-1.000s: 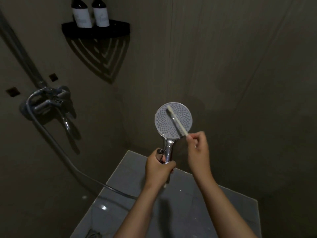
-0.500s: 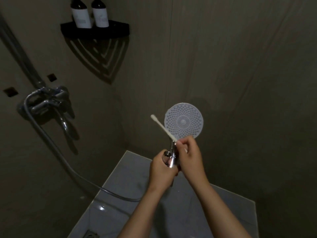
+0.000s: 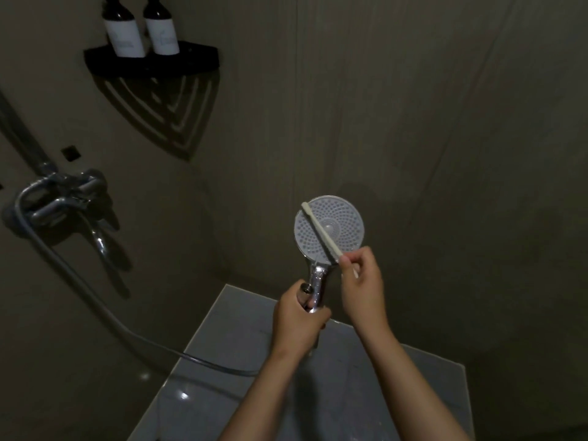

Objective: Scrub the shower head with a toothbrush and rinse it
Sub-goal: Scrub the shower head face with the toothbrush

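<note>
Nearest, the left hand (image 3: 297, 316) is clenched round the chrome handle (image 3: 316, 286) of the shower head (image 3: 346, 237), holding its round nozzle face up just above both hands. The right hand (image 3: 361, 281) pinches the lower end of the toothbrush (image 3: 322, 232), which lies slantwise across the left half of that face, brush end near the upper rim.

The head looks rigid and fairly light, but its chrome is likely slick when wet, so the handle is the sound place to hold it. The thin brush will probably flex if pressed hard.

From under the left hand the hose (image 3: 95, 300) trails out left to the wall tap (image 3: 60, 198). Farthest, up and left of the hands, a black corner shelf (image 3: 191, 63) carries two dark labelled bottles (image 3: 124, 36); what is in them cannot be told.
</note>
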A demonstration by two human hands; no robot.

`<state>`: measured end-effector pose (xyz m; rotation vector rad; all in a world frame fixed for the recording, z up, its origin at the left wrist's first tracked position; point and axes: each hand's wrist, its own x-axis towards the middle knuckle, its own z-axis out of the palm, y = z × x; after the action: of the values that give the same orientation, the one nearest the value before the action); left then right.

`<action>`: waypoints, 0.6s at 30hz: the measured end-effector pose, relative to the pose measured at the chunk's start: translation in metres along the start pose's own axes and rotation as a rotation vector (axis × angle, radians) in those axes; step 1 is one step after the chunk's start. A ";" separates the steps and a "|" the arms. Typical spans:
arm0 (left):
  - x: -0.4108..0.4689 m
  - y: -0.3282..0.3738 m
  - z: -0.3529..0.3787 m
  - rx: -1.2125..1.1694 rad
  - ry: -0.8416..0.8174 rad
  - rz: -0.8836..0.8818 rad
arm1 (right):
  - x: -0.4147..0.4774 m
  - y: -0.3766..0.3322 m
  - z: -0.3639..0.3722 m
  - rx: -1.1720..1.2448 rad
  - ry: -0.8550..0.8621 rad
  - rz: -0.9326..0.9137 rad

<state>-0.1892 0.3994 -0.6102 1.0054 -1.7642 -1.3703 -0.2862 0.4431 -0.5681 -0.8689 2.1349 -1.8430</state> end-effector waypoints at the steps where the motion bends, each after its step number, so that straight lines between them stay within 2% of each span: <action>1: 0.001 0.000 0.000 -0.004 0.003 -0.003 | -0.001 0.001 0.002 0.002 -0.024 0.007; 5: 0.004 -0.003 -0.002 -0.048 0.045 -0.025 | -0.002 0.001 0.002 0.031 -0.089 0.009; 11: 0.009 -0.008 -0.008 -0.123 0.068 -0.055 | 0.010 0.003 -0.025 0.075 0.196 -0.051; 15: 0.010 -0.009 -0.008 -0.122 0.048 -0.059 | 0.010 0.008 -0.025 0.062 0.147 -0.010; 18: 0.010 -0.007 -0.007 -0.121 0.043 -0.047 | 0.000 0.011 -0.017 0.050 0.042 -0.027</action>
<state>-0.1870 0.3870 -0.6149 1.0084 -1.6153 -1.4550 -0.2978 0.4577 -0.5746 -0.8595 2.1016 -1.9355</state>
